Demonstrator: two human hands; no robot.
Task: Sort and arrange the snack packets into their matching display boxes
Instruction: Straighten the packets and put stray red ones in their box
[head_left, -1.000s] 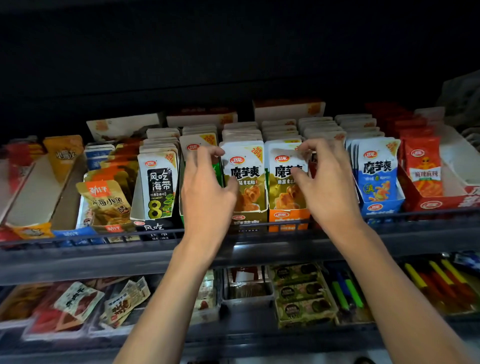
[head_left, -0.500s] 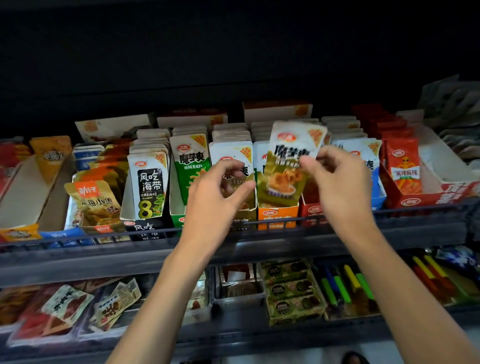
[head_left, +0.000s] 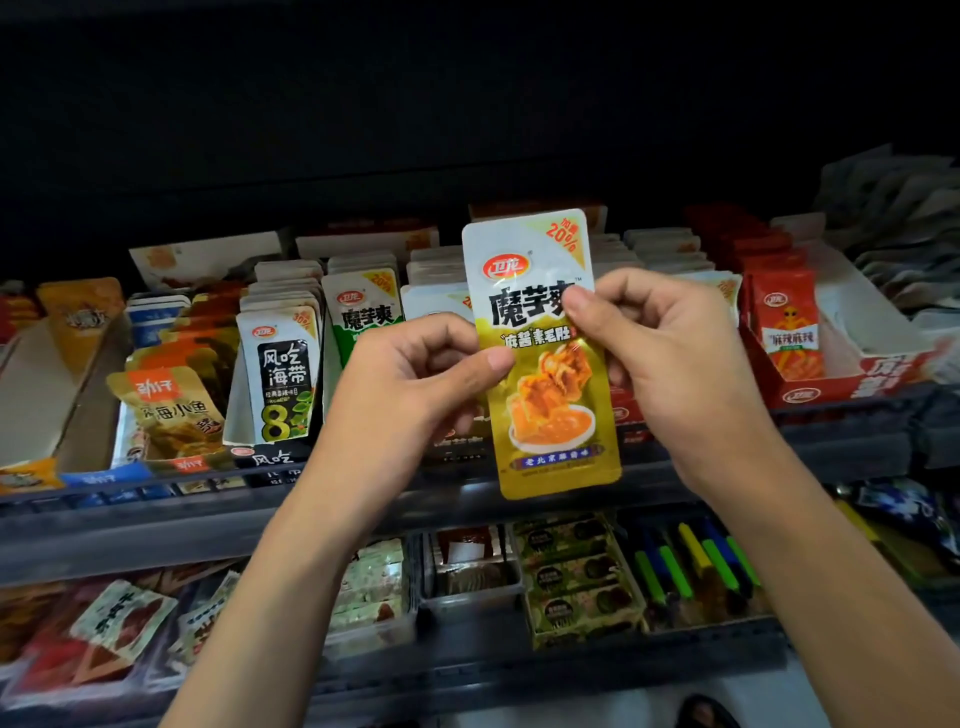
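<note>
A gold and white snack packet (head_left: 545, 415) is held upright in front of the shelf, clear of the boxes. My left hand (head_left: 415, 384) pinches its left edge and my right hand (head_left: 665, 353) pinches its right edge near the middle. Behind it stand rows of packets in display boxes: a green and white packet (head_left: 363, 312), a black and white seaweed packet (head_left: 280, 374), a gold fish-snack packet (head_left: 166, 410) and a red packet (head_left: 789, 322) in a red box (head_left: 852, 384). The boxes directly behind the held packet are mostly hidden by my hands.
A dark shelf rail (head_left: 156, 519) runs across below the boxes. The lower shelf holds flat red packets (head_left: 93, 639), small clear tubs (head_left: 467, 571), dark green packets (head_left: 576, 577) and coloured pens (head_left: 691, 566). White packets (head_left: 909, 218) are heaped at the far right.
My right hand lifted the gold packet out of its row and brought it toward me. My left hand left the boxes and took the packet's left edge.
</note>
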